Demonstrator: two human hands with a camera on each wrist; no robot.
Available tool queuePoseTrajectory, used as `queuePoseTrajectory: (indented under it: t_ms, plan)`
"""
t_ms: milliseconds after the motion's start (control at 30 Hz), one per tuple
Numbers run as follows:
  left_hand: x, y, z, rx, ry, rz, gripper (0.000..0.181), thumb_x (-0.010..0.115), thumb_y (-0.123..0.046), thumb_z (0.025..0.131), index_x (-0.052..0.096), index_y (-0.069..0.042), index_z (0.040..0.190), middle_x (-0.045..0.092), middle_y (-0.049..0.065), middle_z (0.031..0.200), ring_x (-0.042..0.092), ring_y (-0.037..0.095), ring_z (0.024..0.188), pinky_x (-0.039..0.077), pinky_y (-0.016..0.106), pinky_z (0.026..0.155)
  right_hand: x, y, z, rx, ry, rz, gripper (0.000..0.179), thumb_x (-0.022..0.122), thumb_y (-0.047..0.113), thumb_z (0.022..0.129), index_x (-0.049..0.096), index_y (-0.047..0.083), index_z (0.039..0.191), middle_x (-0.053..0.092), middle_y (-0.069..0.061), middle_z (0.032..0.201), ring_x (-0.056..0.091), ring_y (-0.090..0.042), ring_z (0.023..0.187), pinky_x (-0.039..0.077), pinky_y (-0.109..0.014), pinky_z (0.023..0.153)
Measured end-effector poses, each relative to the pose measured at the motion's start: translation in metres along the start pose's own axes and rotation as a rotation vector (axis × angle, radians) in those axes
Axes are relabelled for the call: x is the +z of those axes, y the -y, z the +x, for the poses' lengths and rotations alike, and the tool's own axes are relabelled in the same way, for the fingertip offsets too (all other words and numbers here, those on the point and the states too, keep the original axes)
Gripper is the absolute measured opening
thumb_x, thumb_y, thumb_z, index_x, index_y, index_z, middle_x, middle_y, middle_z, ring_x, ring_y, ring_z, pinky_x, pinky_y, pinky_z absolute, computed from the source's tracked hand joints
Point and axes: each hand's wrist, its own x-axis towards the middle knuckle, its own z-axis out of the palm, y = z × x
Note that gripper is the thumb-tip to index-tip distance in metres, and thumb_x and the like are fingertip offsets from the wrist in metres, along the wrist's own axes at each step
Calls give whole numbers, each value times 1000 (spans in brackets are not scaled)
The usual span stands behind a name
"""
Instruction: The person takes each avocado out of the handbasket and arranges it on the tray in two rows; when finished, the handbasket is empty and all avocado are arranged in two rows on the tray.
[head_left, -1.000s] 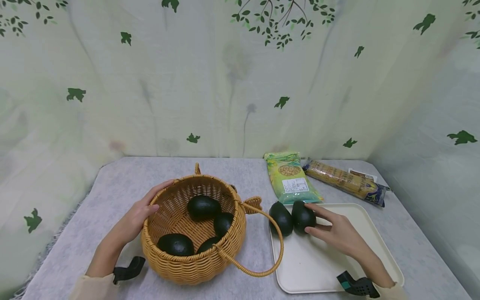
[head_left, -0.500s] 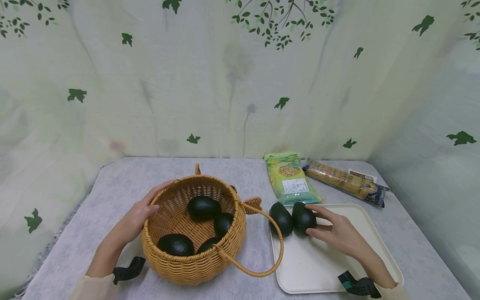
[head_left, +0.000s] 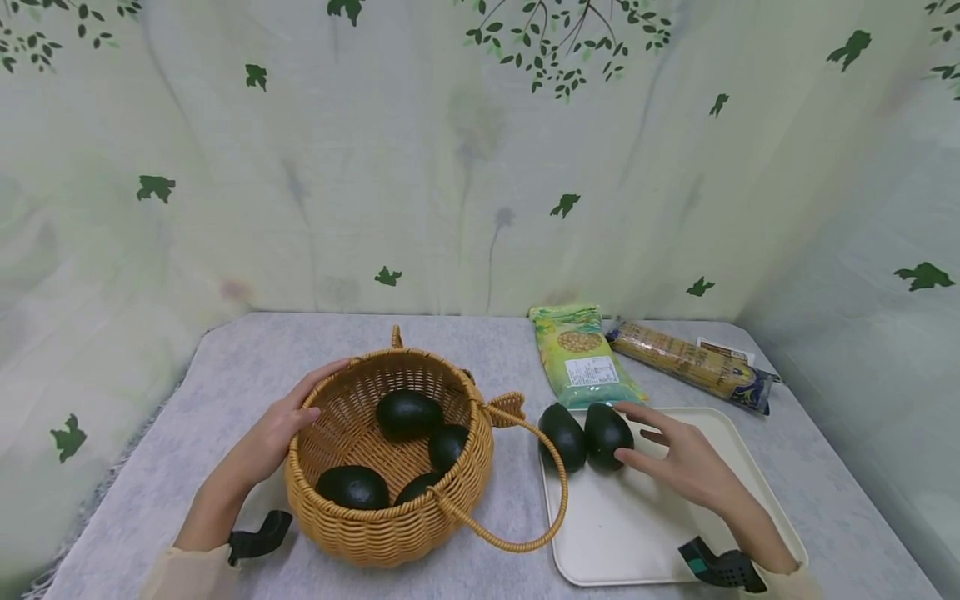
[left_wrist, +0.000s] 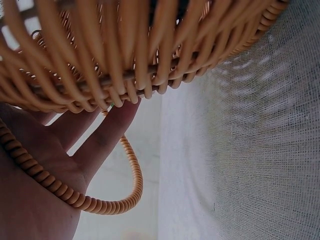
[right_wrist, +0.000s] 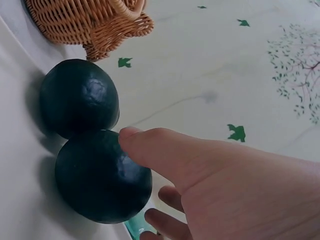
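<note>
Left hand (head_left: 268, 433): I grip the wicker basket (head_left: 386, 537).
Right hand (head_left: 684, 460): relaxed fingers beside an avocado (head_left: 606, 437) on the tray (head_left: 618, 537).

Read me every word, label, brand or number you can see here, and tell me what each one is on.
None can be read.
Green bag: print on its white label is too small.
Gold packet: print along its wrapper is too blurred.
White slip showing behind that packet: its marks are too small.
</note>
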Motion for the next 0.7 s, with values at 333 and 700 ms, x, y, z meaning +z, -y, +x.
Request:
queuePoseTrajectory:
  t_ms: [333,700]
  plan:
    - [-1,-1,0,2,4,-5,58,33,-14,108,27,-26,164,34,15,164,42,41,140,51,68,89,-9,16,9,-36,-26,-49,62,80,30,91,58,10,146,58,-18,147,64,-44,122,53,-53,99]
    - [0,0,1,-7,8,-25,57,34,-15,108,28,-26,164,32,23,163,36,55,139,50,72,87,-13,41,22,-114,-47,-50,60,82,28,89,61,14,143,58,-12,149,63,-37,126,54,-50,98]
